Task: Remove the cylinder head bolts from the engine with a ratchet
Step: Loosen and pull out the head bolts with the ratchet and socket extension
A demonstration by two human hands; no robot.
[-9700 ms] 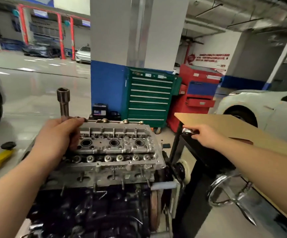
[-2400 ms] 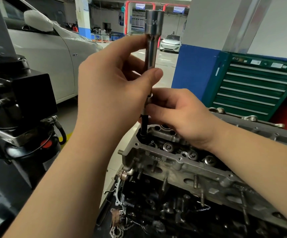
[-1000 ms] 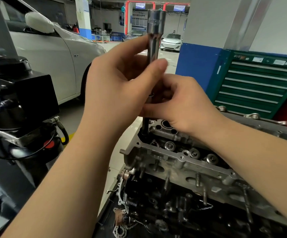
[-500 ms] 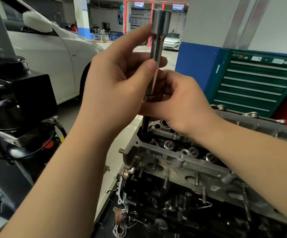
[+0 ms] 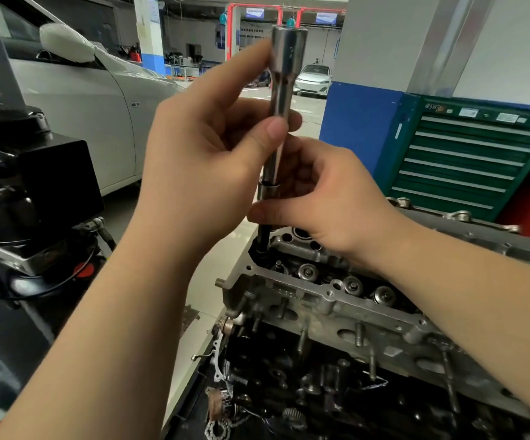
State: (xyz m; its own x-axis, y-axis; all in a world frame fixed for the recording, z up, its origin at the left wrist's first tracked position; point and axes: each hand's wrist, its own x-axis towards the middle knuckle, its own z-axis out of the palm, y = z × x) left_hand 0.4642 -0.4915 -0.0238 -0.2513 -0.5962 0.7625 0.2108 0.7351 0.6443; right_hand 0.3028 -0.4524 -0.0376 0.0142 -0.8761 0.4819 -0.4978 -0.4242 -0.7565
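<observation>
A long chrome socket extension point(image 5: 284, 74) stands upright over the near left corner of the grey cylinder head point(image 5: 336, 300). My left hand point(image 5: 206, 160) pinches its shaft between thumb and fingers. Below it, my right hand point(image 5: 327, 198) grips the lower end, where a dark bolt point(image 5: 263, 236) rises out of its hole in the head. The join between extension and bolt is partly hidden by my fingers. No ratchet handle is in view.
A black machine with cables point(image 5: 32, 198) stands close on the left. A white car point(image 5: 82, 100) is parked behind it. A green tool cabinet point(image 5: 473, 163) and a blue-and-white pillar point(image 5: 358, 122) are behind the engine. The dark engine block point(image 5: 320, 392) sits below the head.
The view turned from the engine's long side to its left end. Both hands came onto the extension. Over the last second the extension and bolt have risen slightly out of the head.
</observation>
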